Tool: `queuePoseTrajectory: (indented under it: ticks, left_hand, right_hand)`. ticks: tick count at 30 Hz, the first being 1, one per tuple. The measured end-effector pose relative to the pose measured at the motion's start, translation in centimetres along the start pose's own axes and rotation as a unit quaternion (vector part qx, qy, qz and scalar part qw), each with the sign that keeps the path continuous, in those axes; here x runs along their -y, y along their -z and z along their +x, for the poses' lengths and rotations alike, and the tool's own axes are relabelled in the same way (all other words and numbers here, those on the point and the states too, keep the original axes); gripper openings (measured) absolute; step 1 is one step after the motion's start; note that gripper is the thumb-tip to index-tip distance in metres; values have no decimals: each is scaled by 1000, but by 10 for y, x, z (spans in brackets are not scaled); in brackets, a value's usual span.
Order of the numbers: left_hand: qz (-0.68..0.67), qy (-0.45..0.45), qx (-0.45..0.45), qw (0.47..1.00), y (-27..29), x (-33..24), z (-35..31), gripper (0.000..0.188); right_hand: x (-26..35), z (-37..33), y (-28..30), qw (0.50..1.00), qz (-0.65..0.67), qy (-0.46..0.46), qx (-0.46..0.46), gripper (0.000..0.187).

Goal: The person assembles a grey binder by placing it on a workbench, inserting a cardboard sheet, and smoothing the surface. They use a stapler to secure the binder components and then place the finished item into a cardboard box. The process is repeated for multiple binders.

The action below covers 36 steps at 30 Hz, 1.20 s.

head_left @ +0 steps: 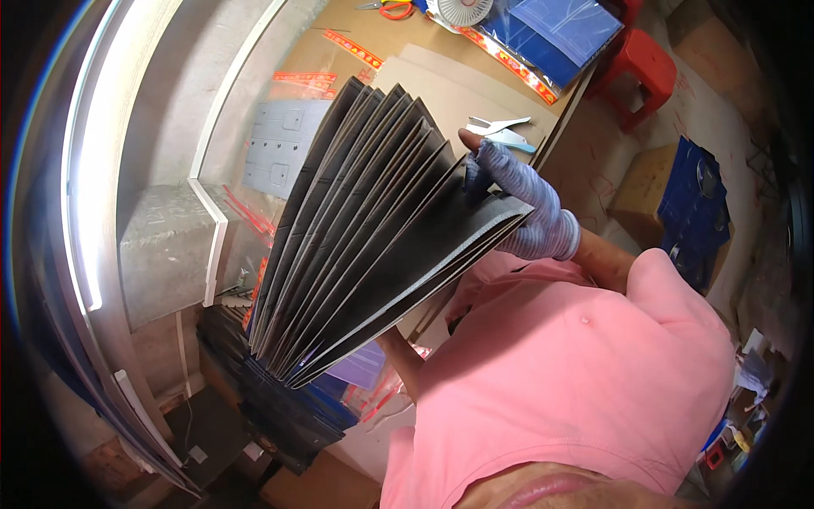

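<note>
A thick stack of flat black panels, fanned open like an accordion, is held up in front of my body. My right hand, in a blue-and-white striped glove with a bare fingertip, is closed on the upper right edge of the stack, where a light grey edge strip shows. My left forearm reaches in behind the stack's lower end. My left hand itself is hidden by the panels, so its fingers do not show. A white-and-pale-blue hand tool lies on the table just past my right hand.
On the brown table lie cardboard sheets, orange-handled scissors, a white fan and plastic-wrapped blue packs. To the right are a red stool and a cardboard box. Dark folded goods sit lower left.
</note>
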<state>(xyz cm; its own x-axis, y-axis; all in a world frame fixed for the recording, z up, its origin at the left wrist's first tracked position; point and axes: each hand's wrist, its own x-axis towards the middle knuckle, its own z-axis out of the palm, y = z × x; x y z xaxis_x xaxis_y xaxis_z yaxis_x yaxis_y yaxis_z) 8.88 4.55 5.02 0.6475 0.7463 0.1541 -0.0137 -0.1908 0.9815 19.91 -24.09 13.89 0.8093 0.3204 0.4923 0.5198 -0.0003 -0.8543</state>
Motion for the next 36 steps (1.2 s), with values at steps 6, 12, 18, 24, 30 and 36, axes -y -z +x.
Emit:
queuePoseTrajectory:
  ticks: [6, 12, 18, 24, 30, 36]
  left_hand:
    - [2, -1, 2, 1000, 1, 6, 4, 64]
    - [2, 5, 4, 1000, 2, 9, 3, 62]
    - [3, 5, 0, 1000, 4, 8, 2, 60]
    - [2, 6, -3, 1000, 5, 11, 3, 59]
    - [3, 11, -5, 1000, 5, 12, 3, 57]
    - [8, 14, -10, 1000, 6, 12, 2, 55]
  right_hand:
    - [1, 10, 2, 999, -8, 43, 1, 88]
    - [13, 10, 2, 998, -35, 28, -36, 75]
    - [9, 13, 9, 1000, -13, 19, -9, 58]
    - [7, 33, 14, 997, -40, -1, 62, 84]
    - [8, 28, 8, 999, 37, -20, -6, 69]
    - [1, 31, 13, 995, -38, 89, -16, 57]
